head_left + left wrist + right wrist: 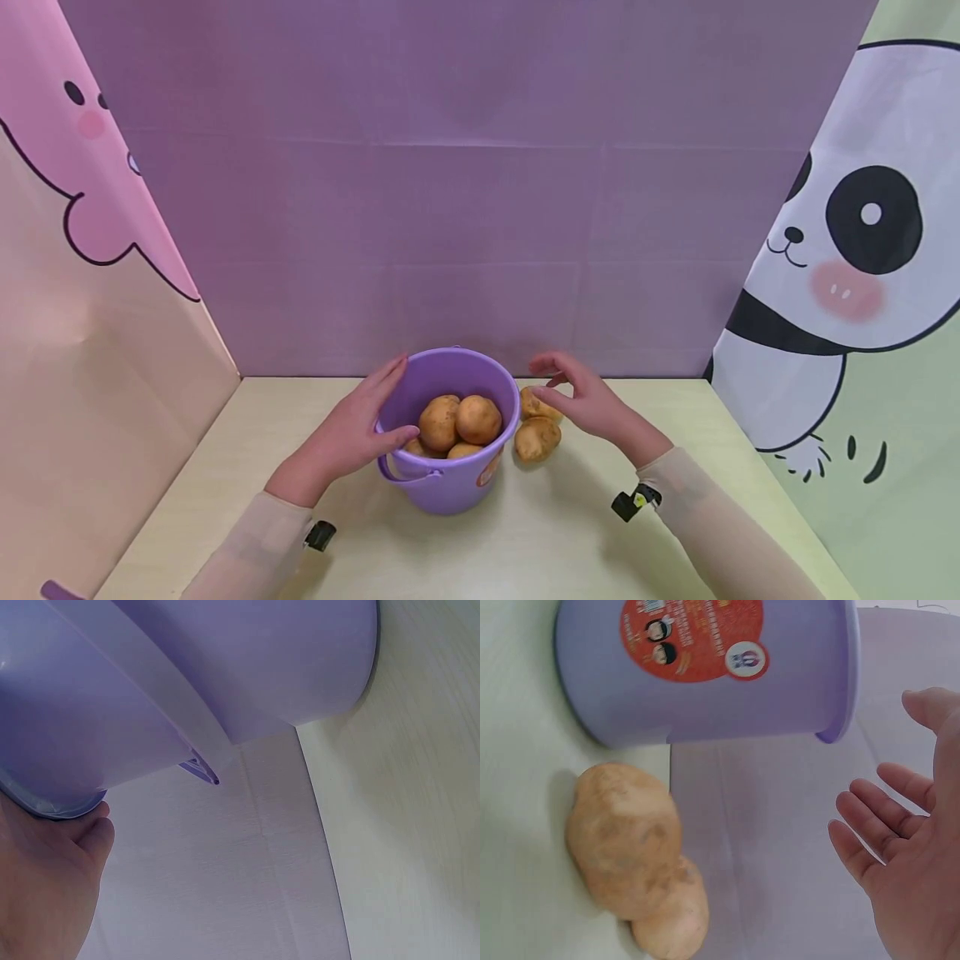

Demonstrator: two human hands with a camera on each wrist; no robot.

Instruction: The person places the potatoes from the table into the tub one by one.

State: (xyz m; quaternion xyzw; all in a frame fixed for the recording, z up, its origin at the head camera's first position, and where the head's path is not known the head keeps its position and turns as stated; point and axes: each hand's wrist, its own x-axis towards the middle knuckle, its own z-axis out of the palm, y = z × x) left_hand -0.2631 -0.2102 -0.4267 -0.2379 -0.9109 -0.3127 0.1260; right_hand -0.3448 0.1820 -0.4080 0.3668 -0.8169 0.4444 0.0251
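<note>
A purple bucket (450, 483) stands upright on the table with several potatoes (478, 419) inside. My left hand (356, 429) holds its left rim, the thumb reaching over the edge and the fingers along the far-left side. In the left wrist view only part of that hand (49, 877) shows at the rim. Two more potatoes lie on the table right of the bucket: a nearer potato (537, 439) and one behind it (679, 919). Above them is my right hand (588, 400), empty, with fingers loosely bent and apart from both the potatoes and the bucket.
The pale wooden table (570, 533) ends at a purple backdrop (480, 208). Printed side panels flank it, one with a panda (873, 275). The bucket's handle (405, 481) hangs down at its front left. A purple object (58, 591) shows at the lower-left corner.
</note>
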